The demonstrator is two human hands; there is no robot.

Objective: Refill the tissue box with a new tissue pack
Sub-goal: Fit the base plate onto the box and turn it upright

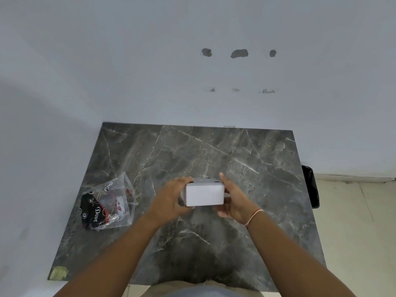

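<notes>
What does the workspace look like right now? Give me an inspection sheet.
Surface: dark marble-patterned table, mostly bare; a taped patch at its near left corner.
Job's things: white tissue box held over the table's middle; opened clear plastic wrapper with black and red print lying on the table to the left.
Clutter: nothing seen.
Grippers: left hand and right hand grip opposite ends of the box; pink thread band on the right wrist.
Cables: nothing seen.
Surroundings: white wall with patched holes; black bin beside the table's right edge.
</notes>
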